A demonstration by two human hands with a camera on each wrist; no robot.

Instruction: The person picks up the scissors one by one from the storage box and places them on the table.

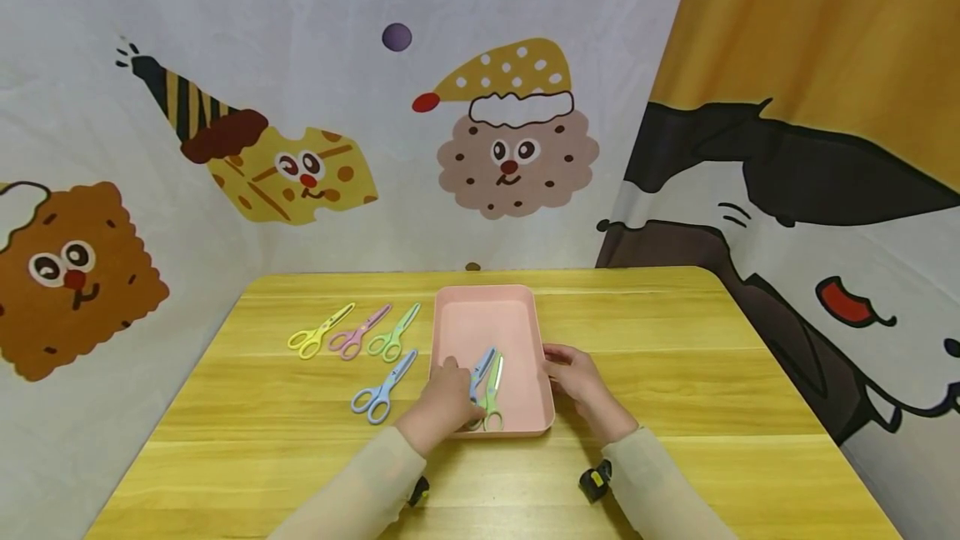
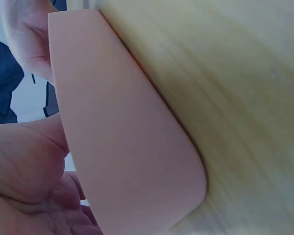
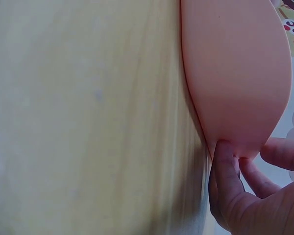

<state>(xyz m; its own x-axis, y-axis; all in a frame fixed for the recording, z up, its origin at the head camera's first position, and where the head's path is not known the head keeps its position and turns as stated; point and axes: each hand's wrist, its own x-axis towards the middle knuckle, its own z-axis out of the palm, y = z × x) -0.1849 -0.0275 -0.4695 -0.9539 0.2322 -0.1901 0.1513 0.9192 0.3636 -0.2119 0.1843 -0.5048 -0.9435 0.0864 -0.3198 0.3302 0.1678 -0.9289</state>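
A pink tray (image 1: 483,319) stands on the wooden table. My left hand (image 1: 447,397) reaches over its left side and holds blue scissors (image 1: 483,365) by the handle, which the hand partly hides. Right beside them in the tray lie green scissors (image 1: 492,397), blades pointing away from me. At the tray's right wall, my right hand (image 1: 579,375) grips it, with fingers (image 3: 225,169) against the outside and the thumb at the rim. In the left wrist view, the outer wall of the tray (image 2: 117,122) covers part of my left hand (image 2: 29,161).
Left of the tray, yellow scissors (image 1: 321,332), pink scissors (image 1: 361,332) and another green pair of scissors (image 1: 394,333) lie in a row. Nearer me is a second blue pair of scissors (image 1: 384,387). A cartoon-printed cloth (image 1: 337,7) hangs behind the table.
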